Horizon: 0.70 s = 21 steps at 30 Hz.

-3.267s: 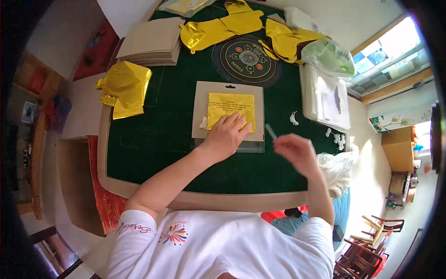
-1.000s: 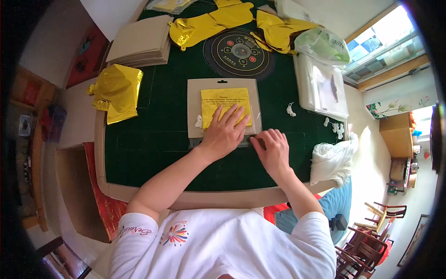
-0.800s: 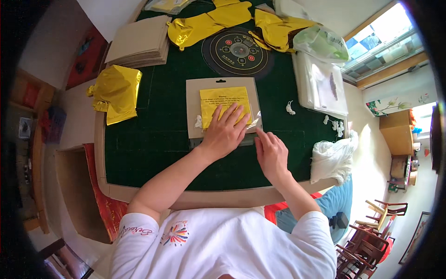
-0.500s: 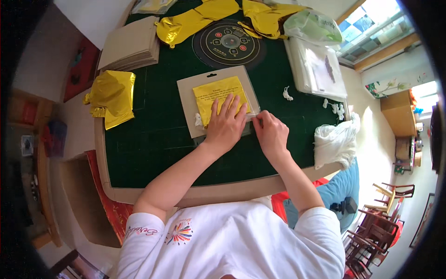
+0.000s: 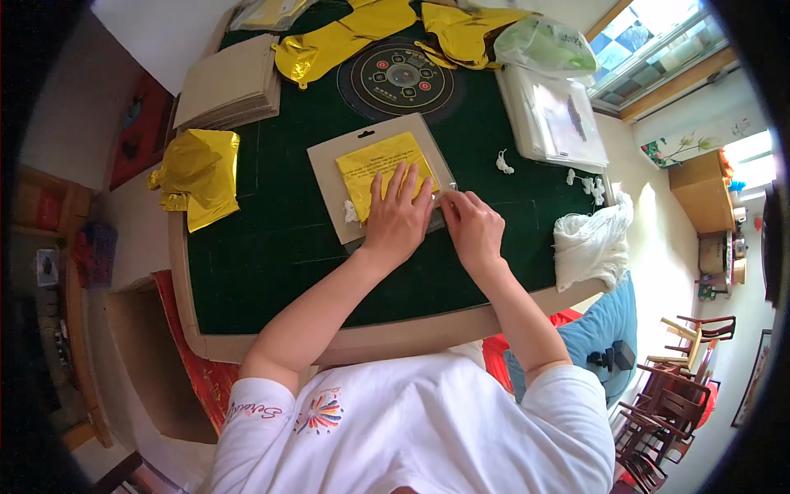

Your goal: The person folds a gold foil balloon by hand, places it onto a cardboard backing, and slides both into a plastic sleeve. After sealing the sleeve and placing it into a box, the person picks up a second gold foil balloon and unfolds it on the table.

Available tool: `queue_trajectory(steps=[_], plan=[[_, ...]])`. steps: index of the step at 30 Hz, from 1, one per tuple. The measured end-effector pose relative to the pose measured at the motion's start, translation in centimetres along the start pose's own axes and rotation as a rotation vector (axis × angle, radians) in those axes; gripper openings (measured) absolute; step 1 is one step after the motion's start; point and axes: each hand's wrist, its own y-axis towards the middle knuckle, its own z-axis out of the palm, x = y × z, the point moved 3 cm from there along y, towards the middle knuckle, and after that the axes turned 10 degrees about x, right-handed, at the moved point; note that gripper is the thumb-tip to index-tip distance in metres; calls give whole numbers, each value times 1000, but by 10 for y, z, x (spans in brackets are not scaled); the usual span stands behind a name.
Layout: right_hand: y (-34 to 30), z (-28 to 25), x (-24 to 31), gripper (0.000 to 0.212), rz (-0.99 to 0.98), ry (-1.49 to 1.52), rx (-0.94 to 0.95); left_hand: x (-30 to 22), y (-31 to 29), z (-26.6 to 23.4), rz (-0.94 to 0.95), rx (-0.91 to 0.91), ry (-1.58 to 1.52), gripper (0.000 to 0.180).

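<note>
A brown cardboard card (image 5: 327,165) with a hang hole lies slightly turned on the green table, inside a clear plastic bag (image 5: 439,146). On the card is a folded gold foil balloon (image 5: 370,161) with dark print, and a small white string bundle (image 5: 350,212) sits at its left. My left hand (image 5: 399,216) rests flat over the foil's lower part, fingers spread. With thumb and forefinger, my right hand (image 5: 477,229) pinches the bag's edge at the card's lower right corner. The fingertips partly hide that edge.
Stacked cardboard cards (image 5: 226,86) stand at the far left, above a loose gold foil balloon (image 5: 202,177). More gold foil (image 5: 354,37) lies behind the round control panel (image 5: 403,81). At right are clear bags (image 5: 555,119), a greenish plastic bag (image 5: 547,45), and white string (image 5: 591,243).
My right hand has shifted slightly up and left along the bag's edge. The left hand stays on the foil. The whole view has shifted a little.
</note>
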Motion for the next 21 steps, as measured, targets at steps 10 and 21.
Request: queue_trajectory(steps=[10,21], plan=[[22,-20,-6,14,-123,68,49,9,-2,-8,7,14,-63,38],[42,-10,-7,22,-165,221,248,14,3,-11,11,2,-55,38]])
